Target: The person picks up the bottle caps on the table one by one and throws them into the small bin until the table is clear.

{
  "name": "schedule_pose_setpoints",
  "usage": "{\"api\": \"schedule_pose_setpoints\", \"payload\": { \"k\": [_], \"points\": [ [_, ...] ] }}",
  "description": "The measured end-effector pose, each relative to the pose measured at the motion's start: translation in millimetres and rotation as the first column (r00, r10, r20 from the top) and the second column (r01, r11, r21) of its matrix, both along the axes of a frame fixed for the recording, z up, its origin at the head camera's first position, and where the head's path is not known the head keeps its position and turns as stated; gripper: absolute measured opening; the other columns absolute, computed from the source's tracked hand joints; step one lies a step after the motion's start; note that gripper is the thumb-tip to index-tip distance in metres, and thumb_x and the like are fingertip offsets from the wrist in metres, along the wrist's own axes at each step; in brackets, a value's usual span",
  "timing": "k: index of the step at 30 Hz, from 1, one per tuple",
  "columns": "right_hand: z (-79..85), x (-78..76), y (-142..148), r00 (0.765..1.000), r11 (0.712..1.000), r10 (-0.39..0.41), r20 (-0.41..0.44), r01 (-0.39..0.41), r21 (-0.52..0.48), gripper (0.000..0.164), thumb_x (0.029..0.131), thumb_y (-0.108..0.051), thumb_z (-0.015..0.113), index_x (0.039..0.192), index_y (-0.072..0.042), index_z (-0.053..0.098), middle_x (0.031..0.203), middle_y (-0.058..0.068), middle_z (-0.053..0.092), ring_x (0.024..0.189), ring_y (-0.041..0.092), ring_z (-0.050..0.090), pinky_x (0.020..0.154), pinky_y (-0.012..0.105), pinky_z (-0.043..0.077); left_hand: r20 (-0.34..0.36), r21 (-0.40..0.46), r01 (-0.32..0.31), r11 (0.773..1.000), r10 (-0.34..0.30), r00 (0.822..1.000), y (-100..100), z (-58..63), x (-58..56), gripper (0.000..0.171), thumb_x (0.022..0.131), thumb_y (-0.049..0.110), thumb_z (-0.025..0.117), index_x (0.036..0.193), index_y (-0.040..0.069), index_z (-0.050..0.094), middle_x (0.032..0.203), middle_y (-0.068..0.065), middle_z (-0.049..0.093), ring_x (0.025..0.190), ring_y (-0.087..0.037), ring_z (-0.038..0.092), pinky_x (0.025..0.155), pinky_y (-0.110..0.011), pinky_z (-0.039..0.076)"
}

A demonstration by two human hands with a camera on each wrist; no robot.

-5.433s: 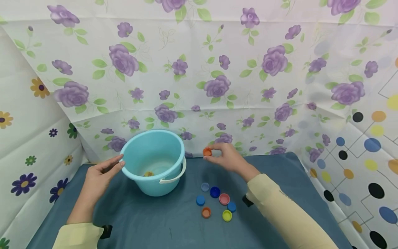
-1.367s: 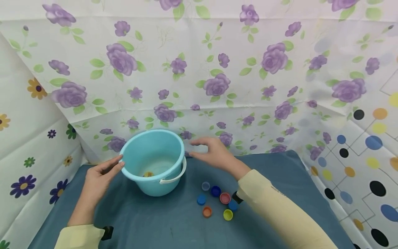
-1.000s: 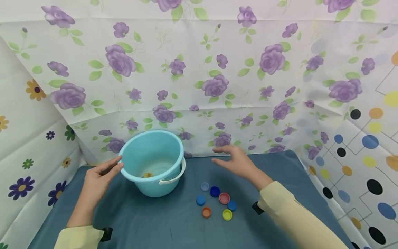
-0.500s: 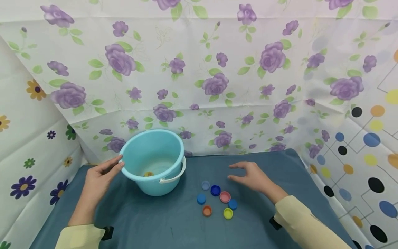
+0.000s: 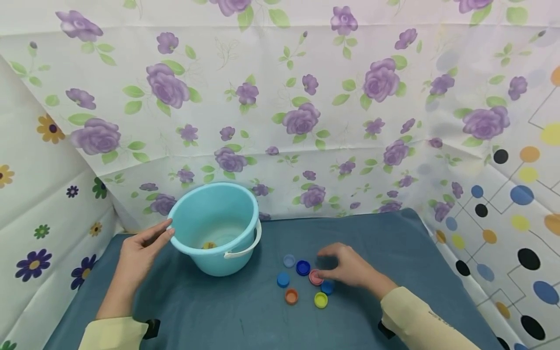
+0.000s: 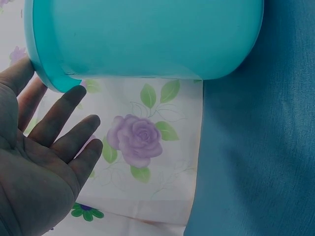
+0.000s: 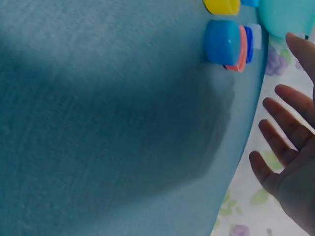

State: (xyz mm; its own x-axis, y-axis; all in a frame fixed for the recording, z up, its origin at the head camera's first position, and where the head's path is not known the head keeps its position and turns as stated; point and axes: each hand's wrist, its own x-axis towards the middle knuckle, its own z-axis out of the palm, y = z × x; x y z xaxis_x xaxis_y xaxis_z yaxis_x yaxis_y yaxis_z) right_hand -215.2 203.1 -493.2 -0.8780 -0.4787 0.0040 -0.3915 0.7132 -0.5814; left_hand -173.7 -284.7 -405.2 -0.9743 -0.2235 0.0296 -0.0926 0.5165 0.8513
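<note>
A light blue bucket (image 5: 220, 262) with a white handle (image 5: 245, 252) stands on the dark blue cloth. My left hand (image 5: 136, 255) pinches its left rim between thumb and index finger; the other fingers stretch out in the left wrist view. A yellow piece (image 5: 209, 245) shows on the bucket's bottom; the near wall hides part of the inside. My right hand (image 5: 350, 266) hovers at the bottle caps, thumb and fingers spread with nothing between them. Its thumb overlaps the pink cap (image 5: 314, 278) in the head view. Beside it lie a dark blue cap (image 5: 303, 268) and a blue cap (image 5: 327, 287).
Also on the cloth are a pale blue cap (image 5: 288, 261), another blue cap (image 5: 283, 279), an orange cap (image 5: 291, 296) and a yellow cap (image 5: 321, 300). Flowered sheeting (image 5: 302, 165) rises behind the cloth, with patterned sheets on both sides.
An orange cap held by my right hand in the oldest frame is gone from it. That hand, empty near the bucket, has moved right, then down to the caps. My left hand stays put.
</note>
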Motion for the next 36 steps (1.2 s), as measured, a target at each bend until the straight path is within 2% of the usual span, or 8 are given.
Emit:
{"api": "schedule_pose_setpoints", "payload": {
  "k": [4,9,15,20,24,30,36],
  "points": [
    [-6.1,3.1,-3.5,0.998,0.996,-0.047,-0.038,0.050,0.074,0.061,0.069,-0.062,0.072,0.113,-0.020,0.069,0.112,-0.008,0.067,0.113,0.016,0.057,0.093,0.044,0.049,-0.006,0.000,0.003,1.000,-0.003,1.000,0.0,-1.1,-0.2,0.060,0.085,0.060,0.054,0.135,0.027,0.052,0.144,-0.009,0.045,0.130,-0.032,0.044,0.098,-0.053,0.043],
    [-8.8,6.1,-7.6,0.992,0.985,-0.091,-0.088,0.103,0.138,0.060,0.062,-0.069,0.072,0.102,-0.024,0.073,0.107,-0.010,0.068,0.106,0.015,0.059,0.086,0.042,0.051,-0.007,0.001,0.000,1.000,0.000,1.000,-0.3,-1.0,0.0,0.059,0.085,0.060,0.054,0.135,0.028,0.052,0.144,-0.009,0.045,0.130,-0.032,0.044,0.098,-0.054,0.043],
    [-7.6,7.7,-12.3,0.985,0.967,-0.120,-0.122,0.144,0.210,0.054,0.054,-0.067,0.077,0.091,-0.028,0.073,0.100,-0.011,0.068,0.093,0.014,0.060,0.077,0.043,0.051,-0.012,-0.002,0.005,1.000,-0.005,1.000,-0.3,-0.7,0.0,0.058,0.085,0.059,0.054,0.135,0.028,0.052,0.144,-0.009,0.046,0.129,-0.032,0.045,0.098,-0.052,0.044],
    [-7.2,8.0,-14.4,0.980,0.944,-0.145,-0.139,0.180,0.278,0.048,0.052,-0.064,0.080,0.085,-0.030,0.073,0.096,-0.011,0.068,0.089,0.014,0.058,0.077,0.046,0.049,-0.012,-0.007,0.005,1.000,-0.005,1.000,-0.4,-0.9,-0.4,0.058,0.085,0.059,0.054,0.135,0.028,0.052,0.143,-0.009,0.046,0.129,-0.031,0.046,0.098,-0.051,0.044],
    [-8.7,7.2,-15.1,0.976,0.937,-0.162,-0.146,0.199,0.288,0.044,0.054,-0.063,0.080,0.083,-0.031,0.072,0.095,-0.011,0.068,0.087,0.014,0.058,0.078,0.048,0.049,-0.013,-0.008,0.006,1.000,-0.006,1.000,-0.8,-1.2,-0.9,0.058,0.086,0.059,0.054,0.135,0.029,0.052,0.144,-0.008,0.046,0.129,-0.031,0.046,0.098,-0.051,0.044],
    [-13.3,2.2,-14.3,0.974,0.946,-0.162,-0.157,0.198,0.257,0.038,0.062,-0.058,0.079,0.085,-0.029,0.074,0.100,-0.007,0.069,0.095,0.017,0.060,0.084,0.052,0.047,-0.007,-0.009,0.002,1.000,-0.002,1.000,-1.0,-1.6,-1.1,0.057,0.085,0.059,0.054,0.135,0.030,0.052,0.143,-0.008,0.047,0.128,-0.030,0.046,0.097,-0.051,0.045],
    [-17.3,-4.7,-11.2,0.976,0.966,-0.131,-0.173,0.165,0.199,0.035,0.068,-0.052,0.078,0.089,-0.024,0.074,0.099,-0.006,0.069,0.095,0.016,0.062,0.081,0.043,0.051,-0.005,-0.019,-0.004,1.000,0.004,1.000,-1.1,-2.3,-1.3,0.057,0.086,0.059,0.053,0.134,0.030,0.052,0.142,-0.007,0.048,0.128,-0.029,0.048,0.097,-0.048,0.047]
  ]
}}
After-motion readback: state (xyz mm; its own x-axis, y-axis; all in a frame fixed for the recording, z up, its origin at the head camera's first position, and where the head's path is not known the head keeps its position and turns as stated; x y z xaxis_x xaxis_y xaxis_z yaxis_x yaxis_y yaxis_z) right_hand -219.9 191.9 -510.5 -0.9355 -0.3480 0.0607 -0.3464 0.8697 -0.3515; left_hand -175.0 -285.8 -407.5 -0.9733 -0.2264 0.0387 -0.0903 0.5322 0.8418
